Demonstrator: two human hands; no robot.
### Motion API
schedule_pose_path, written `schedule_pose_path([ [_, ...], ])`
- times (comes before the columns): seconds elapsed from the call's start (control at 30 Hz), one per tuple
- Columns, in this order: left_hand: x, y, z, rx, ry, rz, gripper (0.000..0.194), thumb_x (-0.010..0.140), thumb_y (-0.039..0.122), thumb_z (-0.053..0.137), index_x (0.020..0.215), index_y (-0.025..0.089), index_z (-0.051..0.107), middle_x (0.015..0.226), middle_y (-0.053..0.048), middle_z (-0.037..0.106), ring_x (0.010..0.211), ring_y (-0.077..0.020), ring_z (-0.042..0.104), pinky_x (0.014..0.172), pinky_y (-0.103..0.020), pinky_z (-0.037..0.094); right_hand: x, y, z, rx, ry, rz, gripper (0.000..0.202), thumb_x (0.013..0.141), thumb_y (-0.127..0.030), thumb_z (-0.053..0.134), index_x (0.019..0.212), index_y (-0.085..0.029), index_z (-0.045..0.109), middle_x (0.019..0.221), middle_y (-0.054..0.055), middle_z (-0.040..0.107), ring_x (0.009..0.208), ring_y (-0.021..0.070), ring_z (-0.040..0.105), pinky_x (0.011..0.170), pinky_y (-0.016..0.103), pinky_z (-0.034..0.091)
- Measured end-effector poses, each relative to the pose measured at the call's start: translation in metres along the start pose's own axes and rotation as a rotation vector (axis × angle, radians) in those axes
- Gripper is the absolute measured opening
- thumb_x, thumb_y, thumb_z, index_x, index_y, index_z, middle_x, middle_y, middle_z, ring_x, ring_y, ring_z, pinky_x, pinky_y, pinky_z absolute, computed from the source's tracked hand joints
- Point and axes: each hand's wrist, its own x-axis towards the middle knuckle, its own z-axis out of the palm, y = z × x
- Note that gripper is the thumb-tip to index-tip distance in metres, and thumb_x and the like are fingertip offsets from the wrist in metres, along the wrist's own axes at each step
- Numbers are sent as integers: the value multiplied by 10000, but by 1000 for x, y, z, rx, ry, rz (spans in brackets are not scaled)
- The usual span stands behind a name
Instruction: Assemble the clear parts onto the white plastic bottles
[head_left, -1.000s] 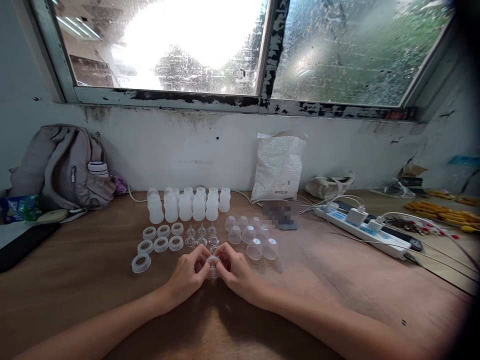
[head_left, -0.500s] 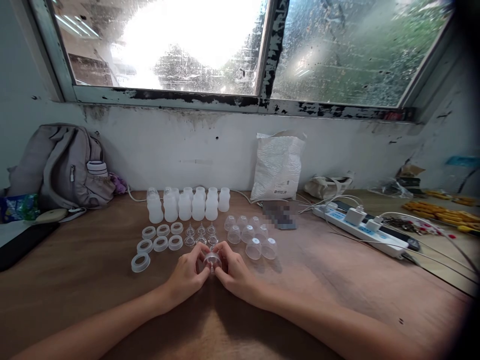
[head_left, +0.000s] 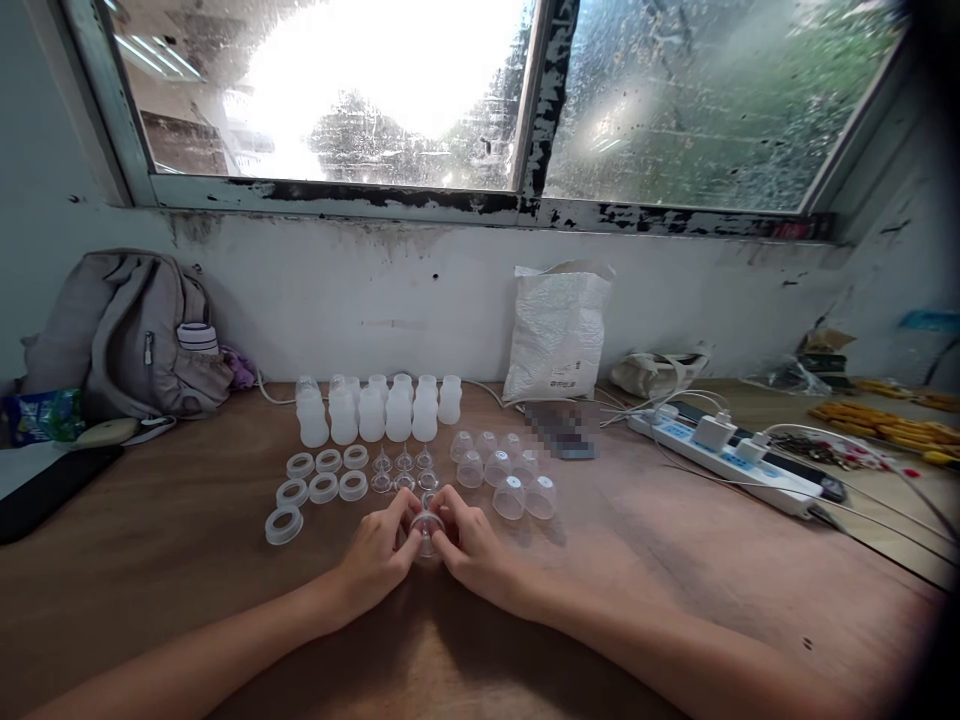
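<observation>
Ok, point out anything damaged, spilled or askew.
The pale window frame looks damaged: its paint is chipped into dark patches along the lower rail and middle post. Dark stains also mark the white wall below. The translucent white plastic bottles look tidy.

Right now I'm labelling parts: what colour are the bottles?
The bottles are milky white; see the head view.

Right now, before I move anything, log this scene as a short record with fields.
Left hand: thumb and fingers pinching one side of a clear round piece
Right hand: pinching its other side
Beyond hands: clear bottle nipples, partly hidden
Left group: seven translucent bottle collars
Right group: clear domed caps
Back: translucent white bottles in rows
Far left: grey backpack
Right side: white power strip with adapters plugged in
Unclear: exact nipple count
</observation>
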Motion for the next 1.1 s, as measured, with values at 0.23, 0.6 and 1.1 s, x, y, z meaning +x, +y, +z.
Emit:
schedule_pose_path([
  [0.23, -1, -1, 0, 5, -26, 0, 77, 788, 216, 410, 833, 196, 469, 607, 40, 521, 507, -103, 463, 512, -195, 336, 0, -2, -1, -22, -2, -32, 62, 751, -146, 421, 742, -191, 379, 556, -58, 413, 486, 77, 351, 469, 188, 266],
  [0.6, -2, -2, 1, -34, 12, 15, 88, 792, 262, 432, 824, 190, 471, 595, 43, 491, 489, -97, 431, 496, -197, 323, -3, -14, -11, 77, -58, -33, 110, 822, -285, 429, 774, -186, 423, 554, -49, 421, 485, 77, 379, 463, 192, 291],
  [1.1, 0, -8, 2, -114, 83, 10, 151, 727, 216, 484, 680, 196, 342, 593, 63, 354, 522, -85, 327, 495, -191, 278, -7, -14, -12, 244, -156, -14, 184, 842, -343, 421, 956, -198, 422, 694, -18, 505, 489, 60, 445, 456, 177, 363],
])
